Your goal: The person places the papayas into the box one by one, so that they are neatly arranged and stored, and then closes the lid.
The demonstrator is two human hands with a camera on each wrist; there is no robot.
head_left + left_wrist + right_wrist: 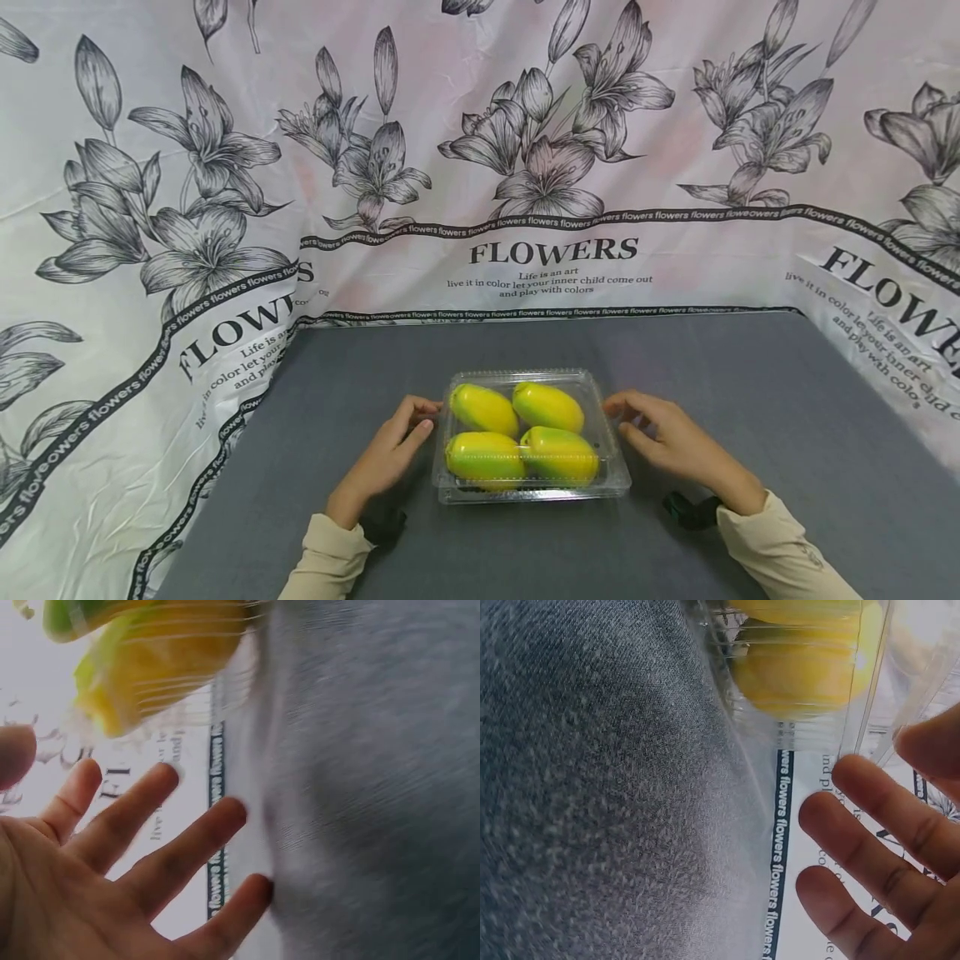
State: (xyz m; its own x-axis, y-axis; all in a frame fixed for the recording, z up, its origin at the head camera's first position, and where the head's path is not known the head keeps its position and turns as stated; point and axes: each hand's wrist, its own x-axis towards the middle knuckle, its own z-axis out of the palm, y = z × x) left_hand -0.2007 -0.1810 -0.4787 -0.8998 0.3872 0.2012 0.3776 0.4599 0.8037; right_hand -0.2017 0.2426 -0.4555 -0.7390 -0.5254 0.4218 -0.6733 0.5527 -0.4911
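A clear plastic clamshell box (617,482) sits on the grey table with its lid down. Through it show several yellow-green mangoes (483,408), arranged in two rows. My left hand (393,446) is at the box's left side, fingertips close to its upper left edge. In the left wrist view its fingers (184,855) are spread and hold nothing. On the opposite side is my right hand (675,437), fingertips right at the box's right edge. The right wrist view shows these fingers (855,840) loosely extended below the ribbed plastic wall (810,731), gripping nothing.
Grey cloth (360,358) covers the table. A white curtain (555,283) printed with flowers and lettering hangs behind and along both sides. Dark bands (693,510) with the wrist cameras sit near both beige sleeves (780,550).
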